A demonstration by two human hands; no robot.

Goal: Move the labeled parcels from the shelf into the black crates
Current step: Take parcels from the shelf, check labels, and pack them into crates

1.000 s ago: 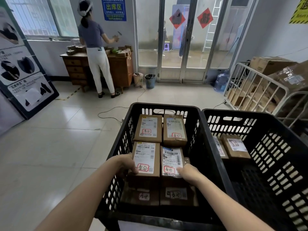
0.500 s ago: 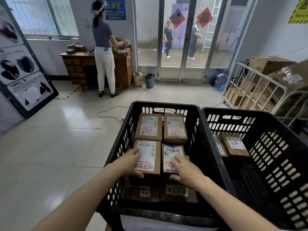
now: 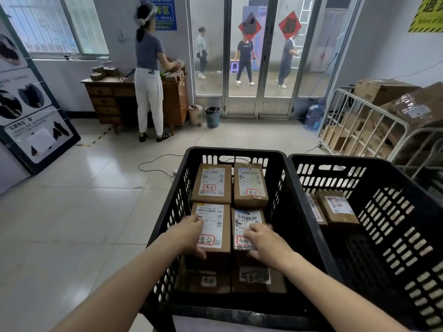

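Two black crates stand side by side in front of me. The left crate (image 3: 236, 152) holds several brown labeled parcels in two columns. My left hand (image 3: 189, 236) grips the middle left parcel (image 3: 213, 226), fingers on its top and thumb at its near edge. In the same way, my right hand (image 3: 266, 243) grips the middle right parcel (image 3: 247, 219). Both parcels lie on top of lower parcels (image 3: 259, 279). Two more parcels (image 3: 212, 183) sit at the crate's far end. The right crate (image 3: 335, 160) holds two parcels (image 3: 336, 209) at its far left.
A person (image 3: 148, 75) stands at a wooden desk (image 3: 105, 97) at the back left. A metal cage cart (image 3: 359, 130) with cardboard boxes is at the right. A water bottle (image 3: 314, 115), a bin (image 3: 212, 116) and a floor cable (image 3: 153, 164) lie ahead. A board (image 3: 31, 104) leans at left.
Both hands slid from the parcels' near ends up onto their tops. The two parcels settled lower in the left crate. The person at the desk stepped right; people appeared outside the doors.
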